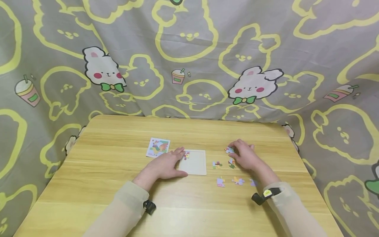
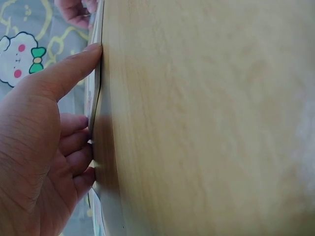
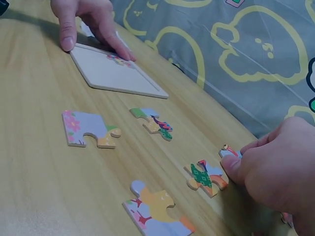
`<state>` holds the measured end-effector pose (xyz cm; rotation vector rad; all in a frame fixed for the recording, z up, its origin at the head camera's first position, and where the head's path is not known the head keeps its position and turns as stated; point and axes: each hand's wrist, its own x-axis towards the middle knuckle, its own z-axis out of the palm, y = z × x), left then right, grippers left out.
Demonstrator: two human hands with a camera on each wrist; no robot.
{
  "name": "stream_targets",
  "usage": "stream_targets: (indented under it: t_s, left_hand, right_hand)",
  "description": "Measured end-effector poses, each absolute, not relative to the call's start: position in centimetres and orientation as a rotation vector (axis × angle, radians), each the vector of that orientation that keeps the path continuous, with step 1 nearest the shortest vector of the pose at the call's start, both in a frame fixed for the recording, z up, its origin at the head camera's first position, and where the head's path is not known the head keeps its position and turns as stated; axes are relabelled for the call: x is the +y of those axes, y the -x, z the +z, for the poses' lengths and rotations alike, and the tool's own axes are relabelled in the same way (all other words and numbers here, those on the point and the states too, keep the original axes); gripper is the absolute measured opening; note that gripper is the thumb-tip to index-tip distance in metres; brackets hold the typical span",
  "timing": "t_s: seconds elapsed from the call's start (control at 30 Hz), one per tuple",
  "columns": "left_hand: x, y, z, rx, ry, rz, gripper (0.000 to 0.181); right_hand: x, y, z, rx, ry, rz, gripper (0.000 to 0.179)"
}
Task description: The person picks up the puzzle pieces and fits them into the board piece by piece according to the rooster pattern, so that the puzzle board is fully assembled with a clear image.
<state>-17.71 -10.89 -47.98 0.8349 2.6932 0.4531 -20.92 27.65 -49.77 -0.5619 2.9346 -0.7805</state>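
Note:
A square puzzle board (image 1: 193, 164) lies on the table, with one small colourful piece (image 1: 187, 155) set in its far left corner. My left hand (image 1: 167, 165) rests along the board's left side. Its thumb (image 2: 74, 69) touches the near corner and its fingertips lie over the far part of the edge. On the right, my right hand (image 1: 245, 154) pinches a jigsaw piece (image 3: 230, 151) between thumb and fingers, low at the tabletop. Another piece, green and orange (image 3: 206, 178), lies beside that hand.
Several loose pieces lie between the hands, among them a lilac one with pink flowers (image 3: 81, 129), a yellow one (image 3: 157, 206) and a green-cornered one (image 1: 217, 164). A picture card (image 1: 158, 147) lies left of the board. A patterned curtain (image 1: 189, 65) hangs behind the table (image 1: 189, 210).

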Motion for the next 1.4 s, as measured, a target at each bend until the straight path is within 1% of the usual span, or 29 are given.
stream_targets:
  t_s: [0.63, 0.8, 0.9, 1.0, 1.2, 1.4]
  left_hand:
    - [-11.2, 17.5, -48.1, 2.692, -0.829, 0.462, 0.102]
    - [-11.2, 17.7, -48.0, 2.692, -0.844, 0.468, 0.101]
    - [-11.2, 17.7, -48.1, 2.692, -0.853, 0.473, 0.101]
    - [-11.1, 17.8, -48.1, 2.692, -0.861, 0.478, 0.1]
    - [-11.1, 17.7, -48.0, 2.696, -0.845, 0.482, 0.1]
    - [-11.1, 17.7, -48.1, 2.695, -0.848, 0.485, 0.1]
  right_hand:
    - [28.1, 20.3, -50.4, 2.961, 0.754, -0.694, 0.042]
    - [28.5, 20.6, -50.2, 2.938, 0.693, -0.75, 0.047]
    - [28.7, 20.6, -49.8, 2.91, 0.62, -0.784, 0.045]
    - [28.7, 20.5, -49.2, 2.877, 0.59, -0.79, 0.038]
    - [27.9, 20.3, -48.5, 2.876, 0.678, -0.682, 0.029]
    - [27.6, 20.1, -48.9, 2.898, 0.73, -0.67, 0.026]
